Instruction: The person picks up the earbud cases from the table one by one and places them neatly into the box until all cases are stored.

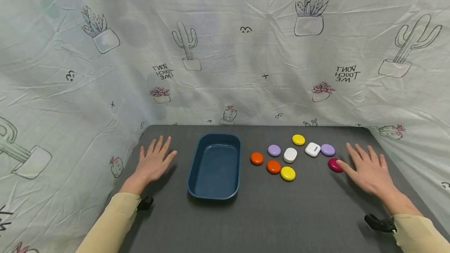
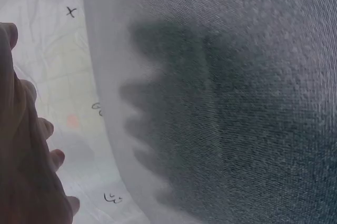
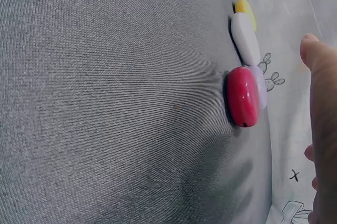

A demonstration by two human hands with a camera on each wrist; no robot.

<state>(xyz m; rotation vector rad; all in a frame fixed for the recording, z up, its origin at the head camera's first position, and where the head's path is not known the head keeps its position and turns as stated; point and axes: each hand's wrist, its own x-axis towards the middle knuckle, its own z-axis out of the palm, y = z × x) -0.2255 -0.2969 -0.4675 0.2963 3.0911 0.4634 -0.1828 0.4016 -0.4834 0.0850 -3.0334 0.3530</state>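
Observation:
My left hand [image 1: 151, 165] hovers over the left of the table with straight, spread fingers, holding nothing; its shadow shows below it in the left wrist view. Right of it lies a dark blue rectangular tray [image 1: 214, 171]. On the right side my right hand [image 1: 369, 173] is also raised, fingers spread. Its thumb overlaps a glossy crimson rounded piece [image 1: 335, 165] in the head view; the right wrist view shows the thumb apart from that crimson piece [image 3: 243, 96]. Beside it are a lilac piece [image 1: 327, 150] and a white piece [image 1: 312, 149] with a small grey mark.
Between tray and right hand lie more rounded pieces: orange [image 1: 256, 158], another orange [image 1: 273, 166], lilac [image 1: 274, 150], white [image 1: 290, 155], yellow [image 1: 288, 173] and a farther yellow [image 1: 298, 140]. A white curtain [image 1: 225, 50] with plant drawings hangs behind the grey table [image 1: 267, 218].

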